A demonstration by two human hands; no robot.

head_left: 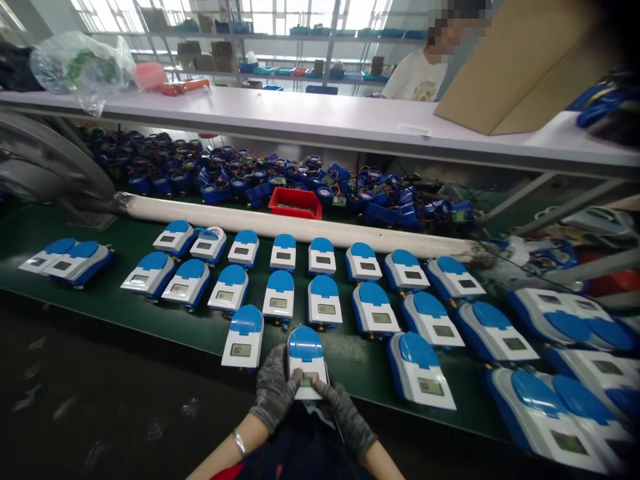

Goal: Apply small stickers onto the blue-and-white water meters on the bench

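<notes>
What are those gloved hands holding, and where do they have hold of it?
A white meter with a blue cap, at the near edge of the green belt. The left hand and right hand grip its lower end, thumbs by the small display.

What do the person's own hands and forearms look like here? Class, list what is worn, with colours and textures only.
Both hands wear grey knitted gloves with a mottled, speckled weave: the left hand and the right hand. The gloves end at the wrists, with ribbed cuffs. Beyond them the forearms are bare, with no sleeves in view. A thin silver bangle circles the left wrist. No markings show on the gloves.
</notes>
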